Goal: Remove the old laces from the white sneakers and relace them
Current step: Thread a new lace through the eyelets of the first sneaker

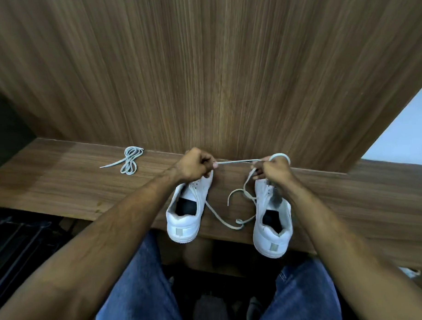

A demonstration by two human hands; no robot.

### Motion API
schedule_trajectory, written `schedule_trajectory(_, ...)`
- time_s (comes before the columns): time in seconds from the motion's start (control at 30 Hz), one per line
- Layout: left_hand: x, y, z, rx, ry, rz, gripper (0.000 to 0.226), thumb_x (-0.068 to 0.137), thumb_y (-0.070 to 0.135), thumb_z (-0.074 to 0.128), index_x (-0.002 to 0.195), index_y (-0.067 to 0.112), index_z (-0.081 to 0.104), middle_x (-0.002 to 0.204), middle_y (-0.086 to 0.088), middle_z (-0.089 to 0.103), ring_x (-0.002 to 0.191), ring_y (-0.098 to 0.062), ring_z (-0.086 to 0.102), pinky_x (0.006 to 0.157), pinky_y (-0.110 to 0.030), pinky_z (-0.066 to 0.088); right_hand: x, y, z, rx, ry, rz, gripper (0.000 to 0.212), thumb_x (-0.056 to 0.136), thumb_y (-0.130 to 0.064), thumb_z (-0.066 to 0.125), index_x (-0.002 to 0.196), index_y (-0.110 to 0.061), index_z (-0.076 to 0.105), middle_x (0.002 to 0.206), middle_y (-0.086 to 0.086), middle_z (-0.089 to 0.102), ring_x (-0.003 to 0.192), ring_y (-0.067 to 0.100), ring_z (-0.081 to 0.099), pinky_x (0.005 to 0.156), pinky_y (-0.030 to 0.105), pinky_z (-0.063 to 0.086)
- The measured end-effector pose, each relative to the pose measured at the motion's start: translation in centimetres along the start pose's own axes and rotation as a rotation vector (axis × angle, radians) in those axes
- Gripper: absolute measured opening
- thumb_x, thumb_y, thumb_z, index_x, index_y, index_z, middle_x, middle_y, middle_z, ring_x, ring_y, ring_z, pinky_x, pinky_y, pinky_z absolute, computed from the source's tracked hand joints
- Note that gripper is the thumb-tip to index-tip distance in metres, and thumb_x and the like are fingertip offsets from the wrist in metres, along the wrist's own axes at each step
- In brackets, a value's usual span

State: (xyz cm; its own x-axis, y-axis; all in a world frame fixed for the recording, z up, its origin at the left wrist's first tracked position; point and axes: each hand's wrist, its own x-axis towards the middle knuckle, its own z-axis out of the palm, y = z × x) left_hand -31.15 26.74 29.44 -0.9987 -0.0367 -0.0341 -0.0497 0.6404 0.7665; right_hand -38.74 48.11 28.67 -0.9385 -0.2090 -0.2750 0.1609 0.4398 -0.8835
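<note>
Two white sneakers stand on the wooden shelf (62, 189), heels toward me: the left sneaker (186, 211) and the right sneaker (272, 220). My left hand (193, 165) pinches one end of a white lace (234, 162) above the left sneaker's toe. My right hand (275, 167) grips the same lace, with a loop of it over the fingers. The lace is pulled straight between the hands. Its slack trails down and curls on the shelf between the shoes. A second, bundled lace (130, 160) lies at the back left.
A vertical wooden panel (214, 76) rises right behind the shelf. My knees in blue jeans (138, 294) sit below the shelf's front edge. A dark rack (19, 243) is at the lower left. A pale wall (400, 134) shows at the right.
</note>
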Motion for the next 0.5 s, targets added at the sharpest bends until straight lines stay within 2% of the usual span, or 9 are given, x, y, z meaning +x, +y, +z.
schedule_trajectory(0.07,0.1,-0.9,-0.9,-0.017,0.086,-0.03,0.021,0.093,0.017,0.062,0.072,0.018,0.065,0.068,-0.006,0.068,0.054,-0.006,0.061,0.062,-0.021,0.05,0.6,1.0,-0.8,-0.058,0.073,0.052,0.03,0.089,-0.02,0.063,0.064,-0.003,0.065,0.064,0.013,0.064,0.052,0.021,0.061,0.046,0.019,0.045)
schedule_trajectory(0.1,0.1,-1.1,-1.1,-0.026,0.126,-0.043,0.02,0.092,0.017,0.062,0.073,0.019,0.066,0.074,-0.007,0.069,0.055,-0.01,0.063,0.065,-0.024,0.052,0.9,1.7,-0.9,-0.168,0.082,0.041,0.033,0.085,-0.027,0.068,0.064,-0.001,0.067,0.063,0.014,0.065,0.054,0.024,0.062,0.05,0.024,0.048)
schedule_trajectory(0.17,0.4,-0.9,-1.3,-0.033,0.171,-0.048,0.019,0.093,0.015,0.061,0.076,0.017,0.068,0.076,-0.006,0.067,0.055,-0.014,0.061,0.061,-0.025,0.053,0.7,2.0,-0.6,-0.463,-0.005,0.006,0.035,0.076,-0.037,0.075,0.061,-0.006,0.067,0.058,0.008,0.065,0.055,0.022,0.063,0.057,0.032,0.051)
schedule_trajectory(0.27,0.5,0.0,-0.8,-0.028,0.198,-0.002,0.016,0.093,0.019,0.06,0.084,0.013,0.071,0.066,-0.003,0.059,0.054,-0.013,0.054,0.053,-0.026,0.054,-1.1,0.1,0.5,-0.707,-0.166,-0.004,0.04,0.077,-0.042,0.075,0.056,-0.016,0.052,0.055,-0.002,0.051,0.054,0.011,0.051,0.052,0.025,0.04)
schedule_trajectory(0.33,0.8,0.3,-0.2,0.016,0.212,0.042,0.015,0.093,0.024,0.061,0.09,0.015,0.073,0.068,0.003,0.065,0.061,-0.01,0.06,0.062,-0.029,0.056,-1.6,-0.9,1.0,-0.847,-0.167,-0.032,0.038,0.079,-0.047,0.071,0.063,-0.016,0.055,0.065,-0.001,0.057,0.064,0.015,0.057,0.057,0.025,0.04)
schedule_trajectory(0.4,0.9,0.3,0.4,0.084,0.183,0.083,0.014,0.091,0.03,0.062,0.093,0.022,0.074,0.083,0.008,0.072,0.081,-0.007,0.066,0.078,-0.028,0.055,-2.2,-1.9,1.3,-0.983,-0.063,-0.141,0.034,0.078,-0.048,0.067,0.079,-0.016,0.059,0.086,0.004,0.066,0.082,0.023,0.062,0.068,0.029,0.045)
schedule_trajectory(0.47,1.0,0.7,0.9,0.13,0.143,0.118,0.014,0.09,0.032,0.063,0.094,0.025,0.075,0.088,0.011,0.073,0.089,-0.005,0.066,0.085,-0.028,0.051,-2.1,-2.4,1.5,-0.891,-0.045,-0.259,0.032,0.08,-0.047,0.065,0.094,-0.019,0.062,0.093,0.004,0.065,0.088,0.025,0.062,0.074,0.033,0.048)
schedule_trajectory(0.5,1.0,1.0,1.1,0.131,0.122,0.139,0.014,0.09,0.031,0.064,0.093,0.024,0.075,0.086,0.011,0.073,0.088,-0.005,0.066,0.085,-0.028,0.051,-2.1,-2.6,1.7,-0.752,-0.099,-0.294,0.025,0.082,-0.045,0.065,0.089,-0.021,0.062,0.085,0.0,0.063,0.082,0.021,0.061,0.072,0.034,0.048)
